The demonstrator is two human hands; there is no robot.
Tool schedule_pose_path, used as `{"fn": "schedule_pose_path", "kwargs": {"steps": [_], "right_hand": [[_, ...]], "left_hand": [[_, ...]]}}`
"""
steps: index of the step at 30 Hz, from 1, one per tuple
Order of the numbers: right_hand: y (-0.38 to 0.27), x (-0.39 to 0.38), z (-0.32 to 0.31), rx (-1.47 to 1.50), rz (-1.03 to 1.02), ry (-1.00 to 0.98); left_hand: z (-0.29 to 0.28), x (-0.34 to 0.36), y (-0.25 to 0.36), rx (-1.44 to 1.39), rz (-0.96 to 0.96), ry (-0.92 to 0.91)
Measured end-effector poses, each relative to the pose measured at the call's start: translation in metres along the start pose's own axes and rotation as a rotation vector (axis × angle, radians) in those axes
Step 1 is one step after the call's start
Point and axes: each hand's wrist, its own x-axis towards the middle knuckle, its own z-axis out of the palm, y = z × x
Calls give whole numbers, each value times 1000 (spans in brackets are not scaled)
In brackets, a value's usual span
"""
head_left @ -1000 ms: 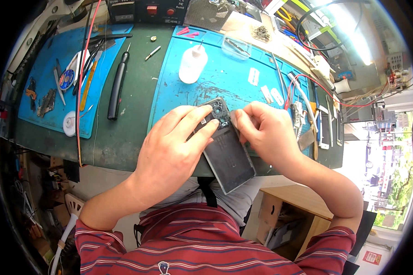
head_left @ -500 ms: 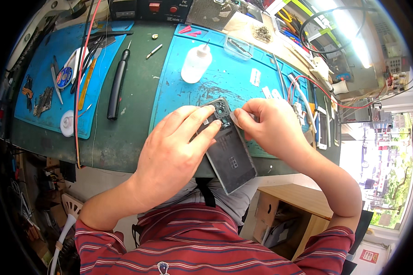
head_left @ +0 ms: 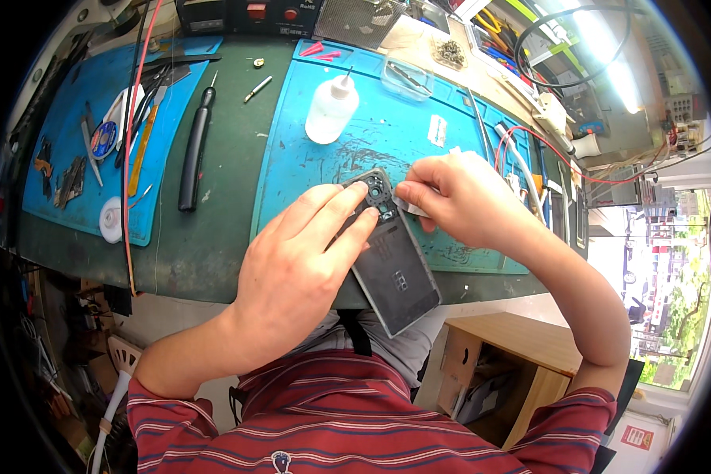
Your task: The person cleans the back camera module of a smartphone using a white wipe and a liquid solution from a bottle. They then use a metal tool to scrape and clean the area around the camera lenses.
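Note:
A dark grey phone (head_left: pixel 401 278), its camera openings toward the far end, is tilted over the bench's front edge. My left hand (head_left: pixel 288 265) is closed on its left side, with two fingertips pressing beside the camera openings. At the phone's upper right edge, my right hand (head_left: pixel 458 189) pinches a thin, pale, flat piece (head_left: pixel 412 209). That piece meets the edge near the cameras; its full shape is hidden by my fingers. Beyond the phone lies a blue work mat (head_left: pixel 300 170), with a clear squeeze bottle (head_left: pixel 332 110) standing on it.
A black pen-shaped tool (head_left: pixel 196 154) lies on the green bench, left of the mat. Another blue mat (head_left: pixel 63 209) holds tweezers, a solder spool (head_left: pixel 103 140) and scraps. A clear box (head_left: pixel 408 79) sits at the back; cables and tools crowd the right side.
The pale piece has turned flatter against the phone's edge as my right hand shifted slightly. My left hand and the phone stay nearly in place. The whole view has moved a little.

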Motion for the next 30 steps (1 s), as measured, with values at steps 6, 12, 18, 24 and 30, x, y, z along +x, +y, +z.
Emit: {"fn": "schedule_pose_path", "kwargs": {"steps": [6,12,18,24,30], "right_hand": [[2,8,-10,19,-25,-97],[6,14,-14,-8,-73,-156],[9,12,-19,-41,-75,-180],[1,12,-24,-67,-40,-224],[-1,11,-22,-66,-37,-255]], "left_hand": [[0,1,1,-3,-4,-12],[-7,1,-2,-106,-21,-27],[-37,31,-39,-151,-238,176],[-24,63,-65,-230,-214,-26],[-31,57,-49,-124,81,-139]]}}
